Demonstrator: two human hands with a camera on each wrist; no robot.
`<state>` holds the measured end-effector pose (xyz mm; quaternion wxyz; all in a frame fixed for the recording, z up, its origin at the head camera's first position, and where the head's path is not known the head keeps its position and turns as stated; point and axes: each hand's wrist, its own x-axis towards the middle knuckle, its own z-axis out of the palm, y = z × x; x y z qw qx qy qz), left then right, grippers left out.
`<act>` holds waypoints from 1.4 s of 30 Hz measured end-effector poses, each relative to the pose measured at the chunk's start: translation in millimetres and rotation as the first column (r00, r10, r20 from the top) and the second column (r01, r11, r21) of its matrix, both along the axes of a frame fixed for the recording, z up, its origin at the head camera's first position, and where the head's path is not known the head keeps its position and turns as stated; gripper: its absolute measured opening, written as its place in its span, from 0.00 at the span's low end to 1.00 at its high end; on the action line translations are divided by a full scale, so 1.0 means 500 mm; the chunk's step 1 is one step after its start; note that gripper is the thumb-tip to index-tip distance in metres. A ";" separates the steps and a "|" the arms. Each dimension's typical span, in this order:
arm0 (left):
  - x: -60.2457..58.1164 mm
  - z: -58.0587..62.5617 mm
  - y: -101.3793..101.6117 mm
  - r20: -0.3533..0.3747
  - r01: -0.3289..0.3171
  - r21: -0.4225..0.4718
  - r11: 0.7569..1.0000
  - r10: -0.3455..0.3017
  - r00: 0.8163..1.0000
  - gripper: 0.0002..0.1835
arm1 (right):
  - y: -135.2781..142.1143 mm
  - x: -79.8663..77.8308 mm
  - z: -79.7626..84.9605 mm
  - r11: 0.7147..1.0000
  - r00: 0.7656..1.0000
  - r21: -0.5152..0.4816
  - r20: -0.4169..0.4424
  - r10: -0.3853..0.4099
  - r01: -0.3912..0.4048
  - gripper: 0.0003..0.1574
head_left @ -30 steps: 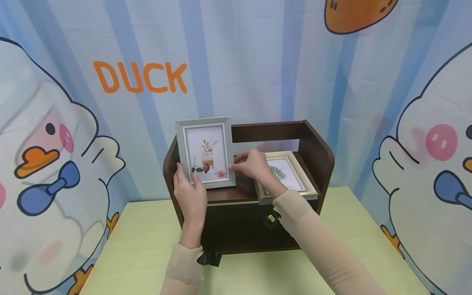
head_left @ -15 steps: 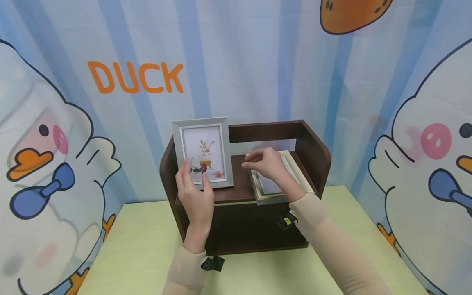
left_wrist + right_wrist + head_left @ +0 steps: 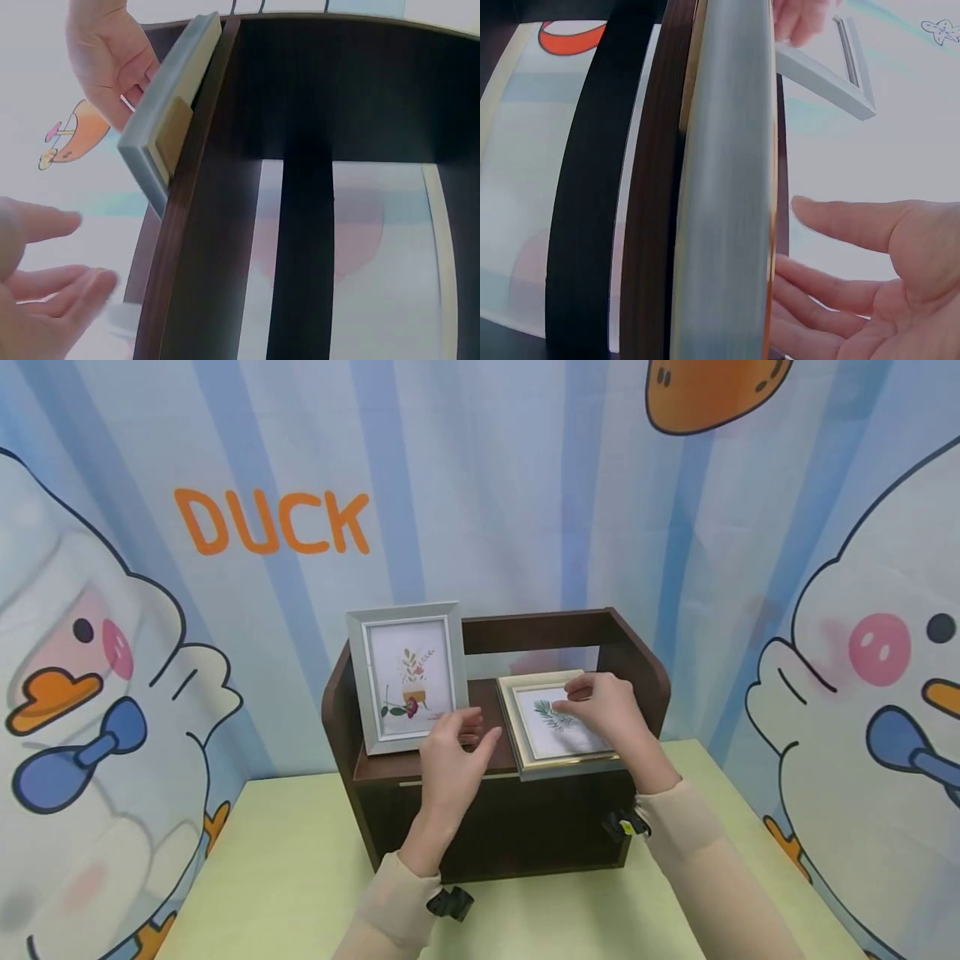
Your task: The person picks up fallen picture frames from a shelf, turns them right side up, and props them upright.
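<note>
A grey picture frame (image 3: 360, 677) with a potted-plant print stands upright at the left of the shelf top. My left hand (image 3: 453, 760) is in front of its lower right corner, thumb spread from loosely bent fingers and nothing between them. To the right, a cream-and-gold picture frame (image 3: 532, 765) with a green leaf print lies flat, jutting over the shelf's front edge. Above its right part hovers my right hand (image 3: 611, 710), fingers bent and holding nothing. The right wrist view has the flat frame's edge (image 3: 724, 187) close up, my right hand's thumb and fingers (image 3: 821, 281) apart beside it.
The dark brown shelf (image 3: 525, 831) has raised side panels, a back rail (image 3: 536, 631) and an open lower compartment. It stands on a pale yellow-green table (image 3: 300, 860). A duck-patterned curtain (image 3: 495, 485) hangs behind and at both sides.
My right hand has left the upright frame's edge and moved right, over the flat frame. My left hand has come off the upright frame's left side and moved right.
</note>
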<state>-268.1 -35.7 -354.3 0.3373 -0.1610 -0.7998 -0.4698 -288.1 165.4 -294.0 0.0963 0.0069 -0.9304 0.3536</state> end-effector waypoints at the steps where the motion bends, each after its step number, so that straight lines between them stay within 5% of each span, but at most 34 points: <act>1: 0.002 0.000 0.004 0.042 0.016 -0.011 1.000 -0.016 0.999 0.17 | 0.003 0.003 -0.001 1.000 1.000 0.008 -0.006 -0.010 0.010 0.24; 6: 0.008 0.002 0.022 0.188 0.072 -0.053 0.996 -0.061 0.980 0.19 | 0.014 0.013 -0.008 0.995 0.998 0.079 -0.012 -0.063 0.063 0.28; 14: 0.003 -0.006 0.040 0.278 0.121 -0.088 0.989 -0.093 0.956 0.22 | 0.024 0.013 -0.027 0.982 0.995 0.159 -0.016 -0.098 0.099 0.30; 21: 0.000 -0.008 0.044 0.304 0.127 -0.116 0.985 -0.087 0.949 0.22 | 0.030 0.016 -0.030 0.978 0.989 0.149 -0.044 -0.141 0.146 0.15; 31: 0.002 -0.007 0.044 0.302 0.142 -0.089 0.986 -0.109 0.947 0.22 | 0.042 0.011 -0.029 0.972 0.995 0.219 0.026 -0.095 0.087 0.22; 42: -0.001 -0.021 0.035 0.295 0.123 0.058 0.991 -0.135 0.946 0.23 | 0.036 0.013 -0.028 0.970 0.994 0.233 0.059 -0.092 0.075 0.22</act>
